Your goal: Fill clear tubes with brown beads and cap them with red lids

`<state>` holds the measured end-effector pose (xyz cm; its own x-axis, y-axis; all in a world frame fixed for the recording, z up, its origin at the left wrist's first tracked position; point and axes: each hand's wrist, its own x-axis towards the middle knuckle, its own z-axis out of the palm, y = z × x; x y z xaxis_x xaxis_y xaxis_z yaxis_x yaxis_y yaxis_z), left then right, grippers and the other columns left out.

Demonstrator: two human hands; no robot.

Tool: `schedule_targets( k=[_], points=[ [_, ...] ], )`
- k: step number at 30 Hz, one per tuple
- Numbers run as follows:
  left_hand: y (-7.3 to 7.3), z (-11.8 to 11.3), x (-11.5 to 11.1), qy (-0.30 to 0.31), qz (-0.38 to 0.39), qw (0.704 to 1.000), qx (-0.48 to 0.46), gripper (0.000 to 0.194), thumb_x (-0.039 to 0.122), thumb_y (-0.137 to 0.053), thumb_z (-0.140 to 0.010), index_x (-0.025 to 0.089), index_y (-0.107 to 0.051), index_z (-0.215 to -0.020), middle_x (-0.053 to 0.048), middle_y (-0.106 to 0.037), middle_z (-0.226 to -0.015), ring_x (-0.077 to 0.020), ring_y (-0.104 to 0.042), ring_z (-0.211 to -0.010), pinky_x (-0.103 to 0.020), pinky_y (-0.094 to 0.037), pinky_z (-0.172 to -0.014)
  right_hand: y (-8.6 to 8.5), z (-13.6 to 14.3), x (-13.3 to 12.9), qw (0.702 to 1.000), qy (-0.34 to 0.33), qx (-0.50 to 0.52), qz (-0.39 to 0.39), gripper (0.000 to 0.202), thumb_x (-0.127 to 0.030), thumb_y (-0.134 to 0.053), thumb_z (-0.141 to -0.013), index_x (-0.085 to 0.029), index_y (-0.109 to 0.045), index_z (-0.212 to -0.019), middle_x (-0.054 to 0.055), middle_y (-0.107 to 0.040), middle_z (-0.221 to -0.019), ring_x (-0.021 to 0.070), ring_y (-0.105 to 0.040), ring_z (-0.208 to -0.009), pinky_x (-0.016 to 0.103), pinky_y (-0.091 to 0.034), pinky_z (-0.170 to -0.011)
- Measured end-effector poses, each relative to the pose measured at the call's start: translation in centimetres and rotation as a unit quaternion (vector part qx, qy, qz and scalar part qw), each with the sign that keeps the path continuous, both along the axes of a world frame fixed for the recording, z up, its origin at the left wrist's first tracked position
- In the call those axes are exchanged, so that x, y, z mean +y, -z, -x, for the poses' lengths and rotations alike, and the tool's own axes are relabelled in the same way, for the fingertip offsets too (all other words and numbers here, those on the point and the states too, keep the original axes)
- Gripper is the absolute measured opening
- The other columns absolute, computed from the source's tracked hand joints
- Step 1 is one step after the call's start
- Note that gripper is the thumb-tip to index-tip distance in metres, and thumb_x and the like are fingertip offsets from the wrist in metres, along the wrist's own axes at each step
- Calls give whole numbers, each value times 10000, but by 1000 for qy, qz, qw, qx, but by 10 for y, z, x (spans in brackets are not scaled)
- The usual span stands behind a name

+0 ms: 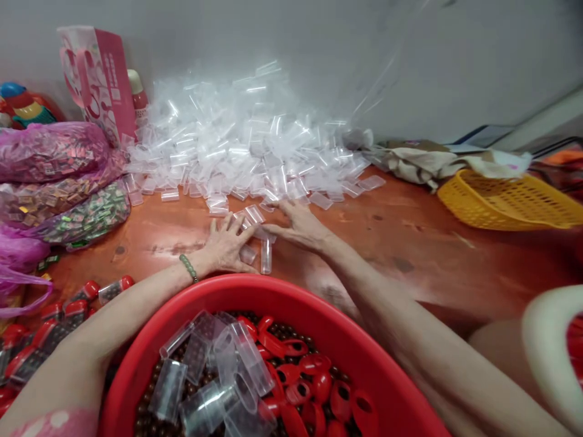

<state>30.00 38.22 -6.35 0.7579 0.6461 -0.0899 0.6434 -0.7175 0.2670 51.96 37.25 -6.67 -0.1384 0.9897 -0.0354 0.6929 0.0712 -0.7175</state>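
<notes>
Both my hands rest on the wooden table just beyond the rim of a red basin (291,290). My left hand (228,246), with a green bead bracelet (187,267) at the wrist, lies palm down, fingers spread over a few clear plastic tubes (253,215). Opposite it, my right hand (298,226) has its fingers stretched out, thumb and forefinger apart, around the same loose tubes. One clear tube (266,256) lies between the hands. The basin holds several clear tubes (248,358), red plastic caps (319,388) and small brown balls (148,388).
A big heap of clear tubes (246,139) lies against the wall. Pink bags of small packets (54,155) and filled red-capped tubes (75,309) are at left. A pink carton (112,85) stands behind. A yellow basket (510,209) sits at right, near a white rim (537,340).
</notes>
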Motion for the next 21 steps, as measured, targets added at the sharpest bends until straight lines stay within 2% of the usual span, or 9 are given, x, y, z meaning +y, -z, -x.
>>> schedule_targets(
  k=[4,6,9,11,13,16,18,21],
  points=[
    [7,-1,1,-22,-48,998,-26,940,711,-601,-703,220,-338,-1459,-194,-262,-1556,-442,-233,-1400,-605,-273,-1058,10,-2,-14,997,-36,-64,22,1320,-600,-846,-364,-241,-272,-1497,171,-341,-1500,471,-262,-1381,641,-229,-1095],
    [11,-6,5,-36,-60,997,-36,850,650,-595,-749,224,-357,-1445,-175,-301,-1540,-423,-299,-1363,-575,-317,-1035,16,3,-14,995,-47,-85,19,1414,-601,-854,-334,-220,-189,-1523,191,-263,-1539,471,-189,-1411,633,-192,-1112],
    [15,-12,11,-79,-76,993,-49,792,571,-579,-795,176,-351,-1442,-208,-329,-1504,-425,-360,-1306,-557,-354,-1002,21,11,1,994,-45,-101,12,1402,-578,-834,-425,-174,-78,-1534,216,-179,-1560,423,-198,-1427,556,-241,-1128],
    [16,-13,15,-107,-88,988,-61,758,520,-551,-831,167,-318,-1460,-222,-297,-1507,-416,-366,-1305,-536,-363,-1002,22,13,15,994,-27,-110,5,1347,-543,-820,-492,-158,-53,-1531,227,-194,-1546,410,-237,-1417,531,-280,-1117],
    [14,-9,20,-124,-100,984,-74,687,462,-520,-864,184,-323,-1461,-200,-247,-1532,-386,-339,-1338,-497,-336,-1049,21,14,27,993,-16,-118,0,1228,-525,-796,-555,-174,-126,-1522,212,-267,-1512,396,-306,-1388,512,-308,-1105],
    [7,1,33,-173,-115,974,-94,631,393,-497,-887,181,-330,-1457,-175,-202,-1550,-377,-231,-1402,-471,-262,-1115,19,16,37,991,-16,-130,3,975,-538,-753,-626,-221,-344,-1453,170,-377,-1438,373,-412,-1321,487,-341,-1086],
    [3,6,45,-235,-105,962,-94,694,382,-553,-853,195,-297,-1471,-175,-206,-1545,-408,-200,-1406,-497,-275,-1100,17,20,43,990,-9,-137,14,962,-543,-768,-603,-224,-389,-1428,169,-385,-1425,388,-425,-1303,500,-347,-1077],
    [0,9,61,-286,-67,953,-75,779,382,-649,-775,223,-314,-1460,-184,-349,-1466,-431,-324,-1333,-533,-345,-1029,13,29,55,990,7,-133,37,1120,-485,-847,-490,-212,-347,-1454,190,-362,-1436,433,-412,-1295,538,-349,-1060]
  ],
)
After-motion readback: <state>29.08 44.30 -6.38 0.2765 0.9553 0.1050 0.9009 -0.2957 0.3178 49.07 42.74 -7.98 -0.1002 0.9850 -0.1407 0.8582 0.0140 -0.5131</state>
